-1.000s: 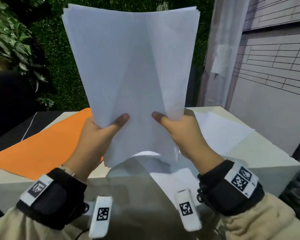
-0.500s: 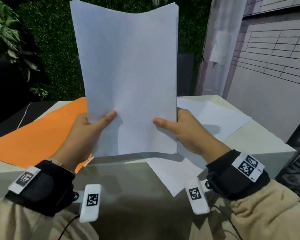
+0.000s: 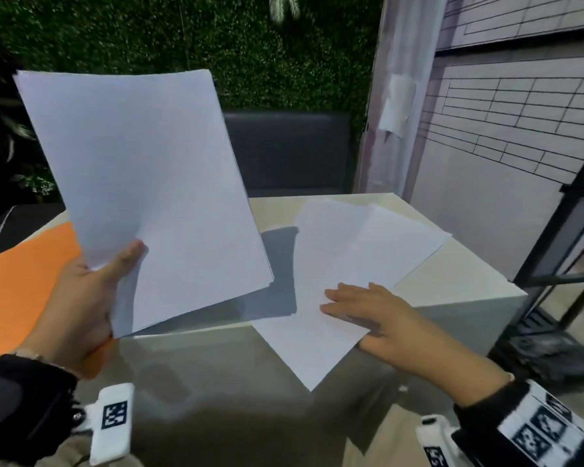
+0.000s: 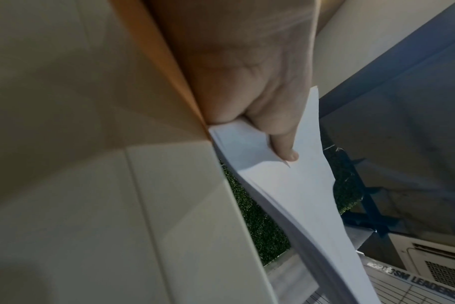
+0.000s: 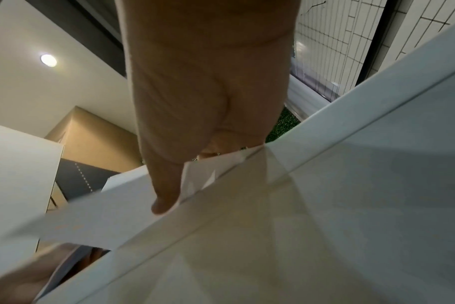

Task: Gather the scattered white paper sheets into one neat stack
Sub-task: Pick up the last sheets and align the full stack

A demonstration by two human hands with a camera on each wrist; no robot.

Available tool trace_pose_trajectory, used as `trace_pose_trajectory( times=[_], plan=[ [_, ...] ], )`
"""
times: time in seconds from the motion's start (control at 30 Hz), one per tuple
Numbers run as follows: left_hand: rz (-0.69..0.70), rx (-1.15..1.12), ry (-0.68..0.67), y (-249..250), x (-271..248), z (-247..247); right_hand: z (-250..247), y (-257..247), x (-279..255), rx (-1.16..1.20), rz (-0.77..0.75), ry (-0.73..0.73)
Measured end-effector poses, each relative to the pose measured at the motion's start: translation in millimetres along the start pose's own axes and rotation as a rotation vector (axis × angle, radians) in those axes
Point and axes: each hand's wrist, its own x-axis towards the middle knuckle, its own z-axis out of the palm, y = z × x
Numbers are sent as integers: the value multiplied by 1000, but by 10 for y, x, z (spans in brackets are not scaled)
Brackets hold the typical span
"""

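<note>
At nine o'clock above the worktop [image 3: 452,281]: left hand [image 3: 81,298] is gripping the paper stack [image 3: 142,183] (tilted, thumb in front). At three o'clock: right hand [image 3: 381,318] is lying flat, fingers extended, on loose sheets [image 3: 344,251].

One readable sign, in the left wrist view only

A pale sign strip [image 4: 426,281] at the lower right corner, just below the wall air-conditioning unit [image 4: 439,265], carries dark capitals that read roughly "SM LEADERBO", blurred at the start and cut off by the picture's edge at the end. The square black-and-white code tags [image 3: 114,410] on the wrist bands and clip-on modules in the head view are patterns, not legible text. The paper sheets show no print.
</note>
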Motion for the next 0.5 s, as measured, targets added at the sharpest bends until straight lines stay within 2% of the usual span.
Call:
trace_pose_trajectory(
  times=[0.1,0.23,0.3,0.4,0.47,0.5],
  plan=[
    [28,-22,-5,-19,2,-18,-55,-14,-25,141,-14,145],
    [78,-21,-3,-8,-10,2,-215,-89,-101,198,-19,351],
    [102,-28,-12,5,-26,17,-383,-104,-165,178,-23,491],
    [94,-66,37,17,-15,23,-704,-180,-327,244,11,611],
    [85,-87,68,-7,18,7,-961,-177,-454,253,57,667],
    [86,-102,72,-36,41,-9,-1108,-144,-482,290,105,746]
  ],
)
